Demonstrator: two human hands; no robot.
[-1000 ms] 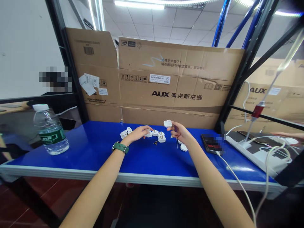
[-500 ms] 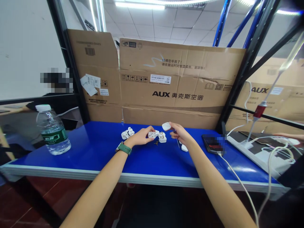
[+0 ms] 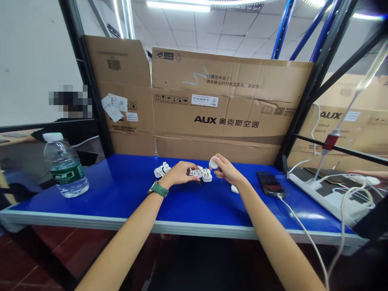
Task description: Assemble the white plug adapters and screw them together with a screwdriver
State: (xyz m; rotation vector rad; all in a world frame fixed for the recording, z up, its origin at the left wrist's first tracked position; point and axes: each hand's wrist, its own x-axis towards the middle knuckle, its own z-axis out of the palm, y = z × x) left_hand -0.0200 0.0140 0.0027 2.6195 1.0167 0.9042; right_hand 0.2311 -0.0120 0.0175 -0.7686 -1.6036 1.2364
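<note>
My left hand (image 3: 178, 173), with a green watch on its wrist, rests on the blue table (image 3: 127, 194) and pinches a white plug body (image 3: 195, 172) that lies there. Right beside it sits another white plug with brass pins (image 3: 207, 175). My right hand (image 3: 226, 169) holds a white plug cover (image 3: 214, 163) in its fingertips, lowered close to that plug. More white plug parts (image 3: 160, 169) lie left of my left hand, and one white piece (image 3: 234, 188) lies beside my right wrist.
A water bottle (image 3: 64, 166) stands at the table's left. A dark phone (image 3: 271, 182) with a white cable lies at the right, beside a white power strip (image 3: 327, 198). Cardboard boxes (image 3: 224, 105) wall off the back. Small brass bits (image 3: 199, 182) lie near the plugs.
My right hand has come down and left with the white cover, toward the plugs. My left hand has closed on the plug body on the table.
</note>
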